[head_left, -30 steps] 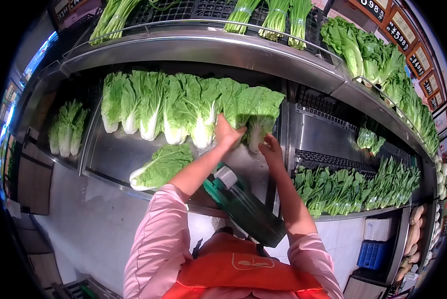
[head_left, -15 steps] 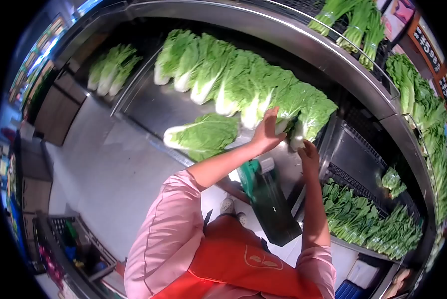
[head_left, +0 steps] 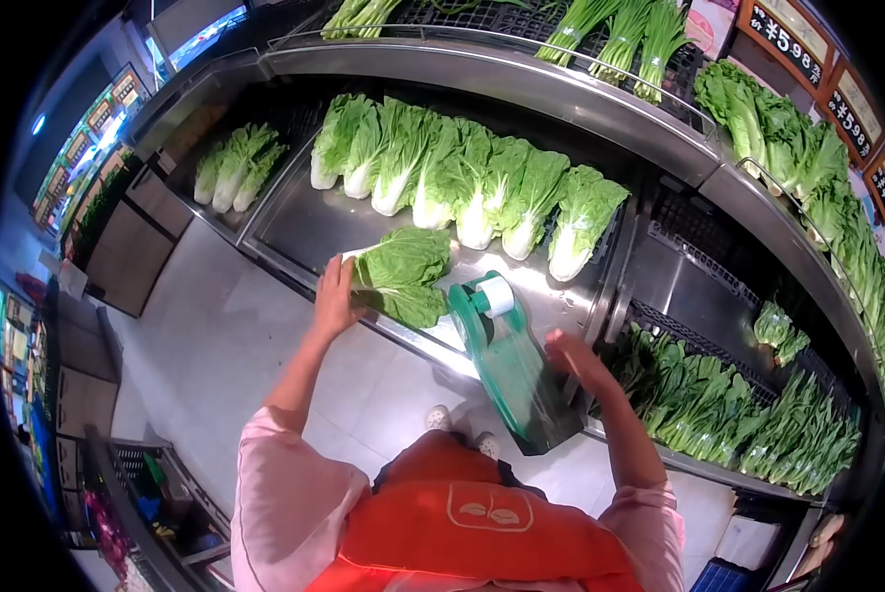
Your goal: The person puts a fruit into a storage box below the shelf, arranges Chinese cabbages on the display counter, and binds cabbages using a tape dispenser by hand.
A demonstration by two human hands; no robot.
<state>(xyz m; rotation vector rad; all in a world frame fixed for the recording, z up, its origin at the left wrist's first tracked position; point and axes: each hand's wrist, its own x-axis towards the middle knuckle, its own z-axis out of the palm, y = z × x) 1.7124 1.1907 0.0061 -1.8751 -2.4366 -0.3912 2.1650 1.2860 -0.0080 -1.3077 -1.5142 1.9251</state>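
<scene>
My left hand [head_left: 335, 299] is at the white base end of a lone leafy cabbage [head_left: 403, 276], which lies sideways at the front of the metal shelf [head_left: 290, 229]. Its fingers are stretched out and cover the base. To the right, my right hand [head_left: 573, 357] hovers beside the green dispenser [head_left: 497, 365] with a white roll [head_left: 495, 295], its fingers partly curled and holding nothing I can see. Behind the lone cabbage stands a row of several cabbages [head_left: 475, 192], white bases toward me. The rightmost cabbage [head_left: 583, 225] sits slightly apart from the row.
Leafy green bundles [head_left: 704, 405] fill the right front bin. A small wrapped bundle [head_left: 780, 333] lies behind them. A metal rail [head_left: 502, 82] curves above the row, with green stalks [head_left: 618, 39] over it. More pale-stemmed greens [head_left: 236, 170] are at the left.
My left hand has moved from the row to the lone cabbage at the front left. My right hand has let go of the rightmost cabbage and moved down beside the dispenser. The view has turned.
</scene>
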